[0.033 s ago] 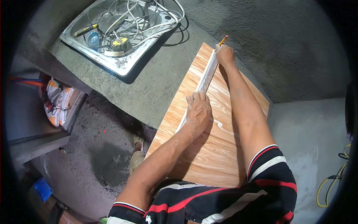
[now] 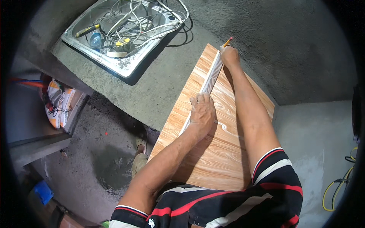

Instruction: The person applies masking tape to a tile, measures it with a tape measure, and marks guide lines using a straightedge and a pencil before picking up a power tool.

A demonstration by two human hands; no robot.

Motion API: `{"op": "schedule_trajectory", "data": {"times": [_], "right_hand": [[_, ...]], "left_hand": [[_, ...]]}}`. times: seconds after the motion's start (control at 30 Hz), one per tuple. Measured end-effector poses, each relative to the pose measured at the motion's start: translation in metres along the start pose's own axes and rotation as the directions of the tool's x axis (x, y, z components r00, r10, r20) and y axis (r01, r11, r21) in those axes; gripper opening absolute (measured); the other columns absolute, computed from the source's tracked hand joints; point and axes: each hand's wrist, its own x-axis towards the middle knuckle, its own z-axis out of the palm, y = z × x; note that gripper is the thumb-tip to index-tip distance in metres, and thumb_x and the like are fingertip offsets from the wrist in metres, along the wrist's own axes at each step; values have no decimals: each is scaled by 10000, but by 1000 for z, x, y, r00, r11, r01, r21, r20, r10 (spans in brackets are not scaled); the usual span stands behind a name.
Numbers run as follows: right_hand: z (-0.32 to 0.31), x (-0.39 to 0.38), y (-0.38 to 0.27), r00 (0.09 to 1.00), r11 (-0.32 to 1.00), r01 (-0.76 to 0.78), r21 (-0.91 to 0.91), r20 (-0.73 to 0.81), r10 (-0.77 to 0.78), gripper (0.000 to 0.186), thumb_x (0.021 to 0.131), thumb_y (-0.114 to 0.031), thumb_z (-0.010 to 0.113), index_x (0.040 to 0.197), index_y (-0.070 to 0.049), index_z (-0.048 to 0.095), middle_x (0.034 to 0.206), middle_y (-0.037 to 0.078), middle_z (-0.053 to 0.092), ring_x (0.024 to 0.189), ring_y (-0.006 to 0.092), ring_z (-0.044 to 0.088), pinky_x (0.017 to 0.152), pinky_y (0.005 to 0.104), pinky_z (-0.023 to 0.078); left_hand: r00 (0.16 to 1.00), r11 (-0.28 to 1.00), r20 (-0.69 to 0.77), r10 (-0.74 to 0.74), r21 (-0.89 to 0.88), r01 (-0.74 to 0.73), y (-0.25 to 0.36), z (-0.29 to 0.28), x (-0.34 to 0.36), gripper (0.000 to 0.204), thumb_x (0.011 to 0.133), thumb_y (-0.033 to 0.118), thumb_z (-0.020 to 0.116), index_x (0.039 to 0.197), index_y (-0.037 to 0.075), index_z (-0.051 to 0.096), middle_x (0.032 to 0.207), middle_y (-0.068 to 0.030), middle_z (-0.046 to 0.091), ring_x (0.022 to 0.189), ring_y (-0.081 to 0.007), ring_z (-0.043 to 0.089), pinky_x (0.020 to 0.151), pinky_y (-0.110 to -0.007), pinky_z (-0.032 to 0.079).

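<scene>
A large slab with a brown-and-white wood-grain face (image 2: 224, 169) lies under both my arms. Along its left side runs a long, narrow white strip (image 2: 211, 78) with a ribbed grey pattern. My left hand (image 2: 202, 112) presses on the middle of this strip, its fingers bent over it and close together. At the strip's far end, my right hand (image 2: 230, 57) is closed around a yellow pencil (image 2: 227, 41), its pink eraser end pointing up and away. The pencil's tip is hidden by the hand.
A metal sink (image 2: 127, 70) on the rough concrete counter (image 2: 159, 83) holds tangled pale cables, a yellow tape measure (image 2: 123, 45), and a yellow-black cutter (image 2: 87, 30). A plastered wall (image 2: 289, 49) rises beyond the slab. Printed sacks (image 2: 62, 108) lie at left; a yellow-green cable (image 2: 326, 195) hangs at right.
</scene>
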Motion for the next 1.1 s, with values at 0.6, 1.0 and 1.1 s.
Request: {"op": "schedule_trajectory", "data": {"times": [0.6,1.0,1.1], "right_hand": [[-29,-102,-33,962,994,102,31,250,-107,472,988,-373,586,1041,66,753,998,346,727,988,490,729,921,539,560],[-96,-121,-39,975,685,-43,727,182,-132,269,1035,-257,665,1053,1,739,838,22,685,703,78,607,582,241,482],[-107,-146,-49,924,601,-110,791,305,-232,316,1006,-282,693,1096,13,764,810,26,693,685,91,606,603,264,485]], "left_hand": [[1000,997,-19,10,82,-8,8,2,-2,332,900,163,671,1160,-41,698,1139,-163,570,1081,-297,546,844,-417,437],[966,949,-80,-245,-225,222,26,25,0,359,933,141,645,1204,-95,654,1182,-195,549,1109,-324,576,863,-462,524],[957,969,-177,-228,-142,204,39,21,-6,399,926,167,641,1245,-73,651,1201,-198,605,1165,-350,575,989,-479,470]]}}
